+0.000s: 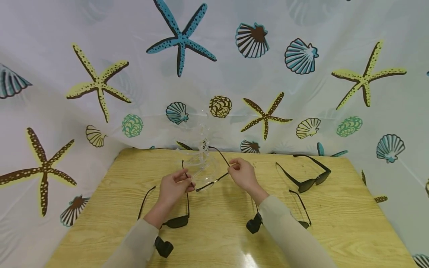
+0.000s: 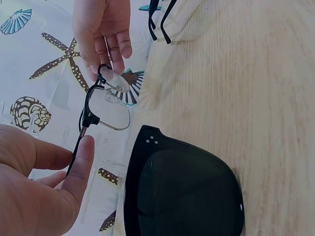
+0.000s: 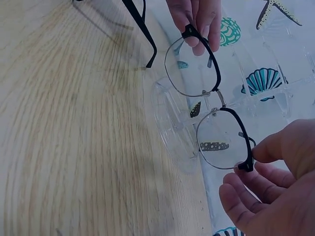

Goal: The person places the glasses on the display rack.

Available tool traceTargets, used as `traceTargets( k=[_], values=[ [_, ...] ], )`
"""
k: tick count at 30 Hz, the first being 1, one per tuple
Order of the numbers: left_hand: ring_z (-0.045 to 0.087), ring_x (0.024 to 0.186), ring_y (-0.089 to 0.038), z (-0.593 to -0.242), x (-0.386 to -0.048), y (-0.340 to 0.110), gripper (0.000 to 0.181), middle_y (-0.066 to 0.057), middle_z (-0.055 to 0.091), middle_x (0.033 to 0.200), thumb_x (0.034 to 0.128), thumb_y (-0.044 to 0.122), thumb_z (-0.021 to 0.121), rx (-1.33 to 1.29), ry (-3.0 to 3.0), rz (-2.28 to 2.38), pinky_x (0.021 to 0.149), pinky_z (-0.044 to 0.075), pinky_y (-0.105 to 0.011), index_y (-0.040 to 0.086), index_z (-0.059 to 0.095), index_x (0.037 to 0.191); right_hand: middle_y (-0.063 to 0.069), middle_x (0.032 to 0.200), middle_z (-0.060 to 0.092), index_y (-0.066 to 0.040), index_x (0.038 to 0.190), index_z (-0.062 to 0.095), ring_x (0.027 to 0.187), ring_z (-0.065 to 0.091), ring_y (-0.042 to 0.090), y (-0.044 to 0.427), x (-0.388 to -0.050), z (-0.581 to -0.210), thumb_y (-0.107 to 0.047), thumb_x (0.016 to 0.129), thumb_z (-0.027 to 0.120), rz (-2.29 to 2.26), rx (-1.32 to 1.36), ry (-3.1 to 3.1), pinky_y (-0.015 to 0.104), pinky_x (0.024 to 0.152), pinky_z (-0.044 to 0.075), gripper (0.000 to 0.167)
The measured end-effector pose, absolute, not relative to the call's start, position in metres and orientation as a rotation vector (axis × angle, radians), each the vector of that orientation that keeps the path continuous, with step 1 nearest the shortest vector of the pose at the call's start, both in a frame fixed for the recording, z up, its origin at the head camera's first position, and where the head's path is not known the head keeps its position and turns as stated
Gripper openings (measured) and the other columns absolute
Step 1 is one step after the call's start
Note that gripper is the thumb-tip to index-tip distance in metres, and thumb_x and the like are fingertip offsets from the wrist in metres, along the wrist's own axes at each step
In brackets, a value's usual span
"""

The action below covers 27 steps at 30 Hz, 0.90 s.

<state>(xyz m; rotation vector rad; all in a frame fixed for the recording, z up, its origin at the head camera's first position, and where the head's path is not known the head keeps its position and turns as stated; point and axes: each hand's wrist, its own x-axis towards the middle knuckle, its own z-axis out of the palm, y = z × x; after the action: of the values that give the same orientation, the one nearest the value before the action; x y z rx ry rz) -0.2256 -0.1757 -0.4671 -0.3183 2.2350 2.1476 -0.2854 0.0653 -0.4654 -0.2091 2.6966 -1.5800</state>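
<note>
Both hands hold a pair of clear-lensed glasses (image 1: 209, 184) with black upper rims and thin metal lower rims. The left hand (image 1: 174, 188) pinches one temple near its hinge; in the left wrist view that hand (image 2: 54, 182) has thumb and finger on the black arm of the glasses (image 2: 109, 123). At the other hinge, the right hand (image 1: 244, 174) pinches the frame, as the right wrist view of this hand (image 3: 275, 182) and the glasses (image 3: 238, 118) also shows. Directly behind the glasses stands a transparent plastic stand (image 1: 203, 149), its outline faint.
Dark sunglasses (image 1: 177, 222) lie under the left forearm, their large lens (image 2: 189, 196) close in the left wrist view. Black sunglasses (image 1: 306, 184) rest at the right back. Another pair (image 1: 304, 224) is partly behind the right sleeve. A patterned curtain (image 1: 228, 74) hangs behind the wooden table (image 1: 214, 238).
</note>
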Motion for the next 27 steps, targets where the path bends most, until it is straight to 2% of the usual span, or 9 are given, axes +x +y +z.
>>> traceTargets(
  k=[3, 7, 10, 14, 17, 20, 27],
  values=[
    [0.074, 0.082, -0.007, -0.467, -0.229, -0.176, 0.051, -0.031, 0.058, 0.139, 0.1038, -0.005, 0.060, -0.329, 2.254, 2.149, 0.080, 0.065, -0.027, 0.000, 0.052, 0.154, 0.018, 0.119, 0.073, -0.002, 0.131, 0.070, 0.110, 0.069, 0.033, 0.063, -0.290, -0.466, -0.012, 0.104, 0.061, -1.586, -0.231, 2.691, 0.046, 0.090, 0.059, 0.030],
    [0.074, 0.079, -0.005, -0.466, -0.233, -0.177, 0.051, -0.025, 0.063, 0.130, 0.1037, -0.004, 0.060, -0.352, 2.273, 2.154, 0.079, 0.065, -0.027, 0.000, 0.052, 0.154, 0.020, 0.123, 0.072, -0.001, 0.132, 0.070, 0.118, 0.068, 0.035, 0.061, -0.297, -0.468, -0.014, 0.105, 0.061, -1.611, -0.242, 2.676, 0.051, 0.099, 0.057, 0.031],
    [0.073, 0.077, -0.005, -0.466, -0.236, -0.177, 0.051, -0.021, 0.064, 0.127, 0.1034, -0.005, 0.060, -0.373, 2.256, 2.180, 0.078, 0.065, -0.026, -0.001, 0.051, 0.154, 0.020, 0.125, 0.073, -0.002, 0.133, 0.070, 0.120, 0.067, 0.036, 0.060, -0.301, -0.468, -0.015, 0.105, 0.062, -1.629, -0.245, 2.662, 0.051, 0.101, 0.057, 0.032],
    [0.073, 0.076, -0.005, -0.468, -0.241, -0.177, 0.051, -0.024, 0.062, 0.130, 0.1034, -0.006, 0.059, -0.403, 2.229, 2.206, 0.076, 0.064, -0.025, -0.002, 0.051, 0.154, 0.020, 0.128, 0.072, -0.002, 0.135, 0.069, 0.123, 0.067, 0.036, 0.059, -0.306, -0.471, -0.017, 0.106, 0.062, -1.642, -0.249, 2.636, 0.051, 0.102, 0.056, 0.034],
    [0.072, 0.075, -0.006, -0.471, -0.244, -0.177, 0.050, -0.027, 0.060, 0.134, 0.1039, -0.005, 0.060, -0.423, 2.230, 2.201, 0.077, 0.065, -0.026, -0.002, 0.051, 0.154, 0.020, 0.129, 0.071, -0.002, 0.136, 0.068, 0.124, 0.066, 0.036, 0.057, -0.311, -0.474, -0.016, 0.106, 0.061, -1.655, -0.251, 2.621, 0.052, 0.103, 0.056, 0.034],
    [0.072, 0.075, -0.006, -0.473, -0.247, -0.178, 0.049, -0.026, 0.061, 0.133, 0.1041, -0.003, 0.061, -0.451, 2.228, 2.201, 0.079, 0.065, -0.029, -0.001, 0.053, 0.153, 0.020, 0.128, 0.071, -0.001, 0.136, 0.068, 0.122, 0.066, 0.036, 0.054, -0.316, -0.478, -0.016, 0.106, 0.061, -1.650, -0.261, 2.629, 0.051, 0.102, 0.056, 0.034],
    [0.073, 0.077, -0.007, -0.474, -0.255, -0.181, 0.049, -0.013, 0.065, 0.120, 0.1039, -0.004, 0.060, -0.497, 2.202, 2.221, 0.080, 0.065, -0.030, 0.000, 0.054, 0.152, 0.021, 0.130, 0.070, 0.001, 0.138, 0.066, 0.121, 0.067, 0.037, 0.048, -0.320, -0.479, -0.015, 0.107, 0.059, -1.642, -0.285, 2.634, 0.049, 0.101, 0.057, 0.036]
  ],
)
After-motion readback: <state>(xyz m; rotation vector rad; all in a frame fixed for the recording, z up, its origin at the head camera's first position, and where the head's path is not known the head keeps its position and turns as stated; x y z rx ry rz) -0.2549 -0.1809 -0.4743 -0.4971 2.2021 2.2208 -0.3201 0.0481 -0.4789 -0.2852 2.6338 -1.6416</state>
